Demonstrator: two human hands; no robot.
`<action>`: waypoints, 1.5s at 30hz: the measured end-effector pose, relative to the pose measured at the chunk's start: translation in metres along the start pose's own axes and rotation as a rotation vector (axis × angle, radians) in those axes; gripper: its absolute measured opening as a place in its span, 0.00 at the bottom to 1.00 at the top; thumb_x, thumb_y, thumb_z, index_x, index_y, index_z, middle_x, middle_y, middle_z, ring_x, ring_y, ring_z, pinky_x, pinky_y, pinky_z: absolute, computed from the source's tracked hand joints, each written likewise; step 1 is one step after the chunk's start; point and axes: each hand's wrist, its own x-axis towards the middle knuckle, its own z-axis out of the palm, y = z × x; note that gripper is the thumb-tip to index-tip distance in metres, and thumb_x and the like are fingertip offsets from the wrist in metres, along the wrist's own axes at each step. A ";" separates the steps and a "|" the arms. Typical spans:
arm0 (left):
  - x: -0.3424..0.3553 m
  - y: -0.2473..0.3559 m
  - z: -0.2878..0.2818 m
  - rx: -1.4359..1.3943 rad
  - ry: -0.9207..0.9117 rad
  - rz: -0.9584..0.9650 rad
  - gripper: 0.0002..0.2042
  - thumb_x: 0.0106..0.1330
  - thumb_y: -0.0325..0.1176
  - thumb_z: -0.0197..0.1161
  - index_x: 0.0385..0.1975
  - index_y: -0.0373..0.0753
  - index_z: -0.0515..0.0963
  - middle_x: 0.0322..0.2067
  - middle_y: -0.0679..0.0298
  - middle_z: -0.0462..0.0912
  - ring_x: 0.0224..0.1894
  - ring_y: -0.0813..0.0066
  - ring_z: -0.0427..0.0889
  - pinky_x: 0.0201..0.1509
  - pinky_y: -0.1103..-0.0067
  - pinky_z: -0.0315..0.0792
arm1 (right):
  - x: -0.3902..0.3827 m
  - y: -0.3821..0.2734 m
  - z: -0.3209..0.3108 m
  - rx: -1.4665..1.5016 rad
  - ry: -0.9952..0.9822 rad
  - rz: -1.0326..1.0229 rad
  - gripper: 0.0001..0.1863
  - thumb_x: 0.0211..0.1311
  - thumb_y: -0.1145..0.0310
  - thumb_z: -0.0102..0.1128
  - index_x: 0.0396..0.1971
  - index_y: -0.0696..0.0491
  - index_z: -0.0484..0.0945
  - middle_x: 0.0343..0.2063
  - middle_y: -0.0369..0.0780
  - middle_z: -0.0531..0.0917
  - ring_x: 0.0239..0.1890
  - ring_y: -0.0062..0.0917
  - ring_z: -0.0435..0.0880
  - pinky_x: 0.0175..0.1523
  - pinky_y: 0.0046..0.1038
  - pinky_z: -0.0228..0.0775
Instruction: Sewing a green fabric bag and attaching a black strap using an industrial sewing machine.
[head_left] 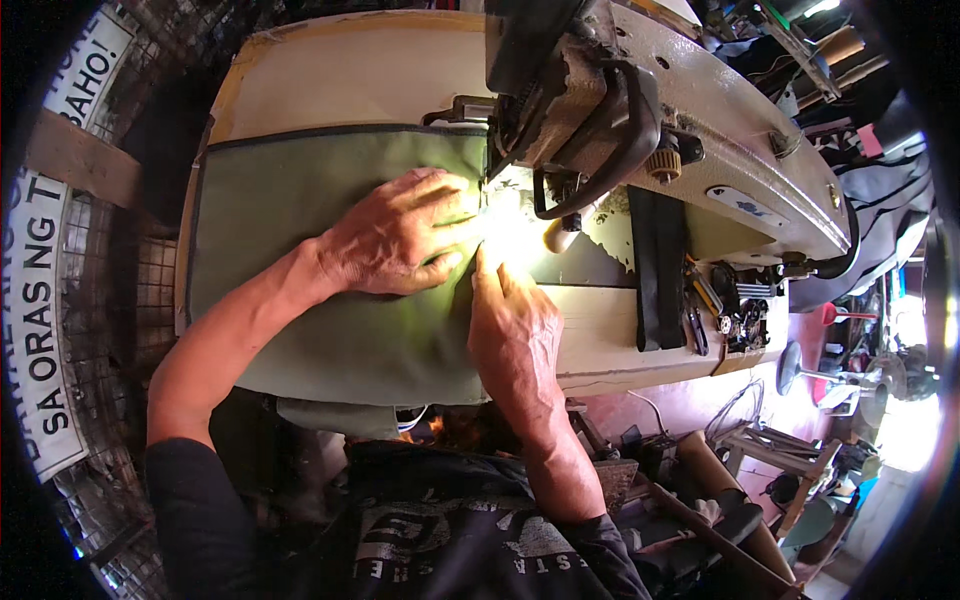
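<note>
A large sheet of olive-green fabric (290, 215) with a dark binding along its far edge lies across the sewing machine table. My left hand (405, 232) rests on it with fingers spread, pressing it flat beside the needle area. At the fabric's right edge, my right hand (515, 320) has its thumb and fingers pinched together close to the needle. The sewing machine (590, 120) stands over this spot, and its bright lamp washes out the needle and the fingertips.
A black strap (660, 270) lies over the table (600, 330) to the right. Beyond it are small hand tools (703, 288) and metal machine parts (745, 320). Signs hang on a wire mesh wall (150, 300) at left. A fan (790, 370) stands at right.
</note>
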 end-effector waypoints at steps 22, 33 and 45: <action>-0.233 0.149 -0.054 0.075 1.046 -1.377 0.19 0.70 0.37 0.62 0.54 0.34 0.73 0.53 0.58 0.74 0.57 0.64 0.73 0.65 0.66 0.66 | -0.158 0.002 -0.020 0.573 -0.269 0.375 0.13 0.67 0.68 0.61 0.47 0.59 0.80 0.35 0.48 0.85 0.34 0.39 0.86 0.43 0.35 0.77; -0.284 0.182 -0.054 -0.590 0.866 -1.590 0.13 0.70 0.40 0.64 0.43 0.36 0.80 0.32 0.66 0.83 0.30 0.79 0.78 0.28 0.79 0.69 | -0.146 -0.007 0.025 1.347 -0.389 0.461 0.30 0.64 0.60 0.69 0.60 0.60 0.71 0.54 0.46 0.81 0.59 0.32 0.77 0.65 0.34 0.65; -0.241 0.151 -0.133 0.368 -0.314 -1.729 0.07 0.67 0.32 0.64 0.37 0.35 0.80 0.30 0.57 0.81 0.33 0.59 0.80 0.40 0.67 0.71 | -0.152 -0.032 -0.002 1.140 -0.495 0.672 0.25 0.61 0.59 0.72 0.50 0.62 0.80 0.40 0.44 0.88 0.43 0.25 0.85 0.51 0.29 0.75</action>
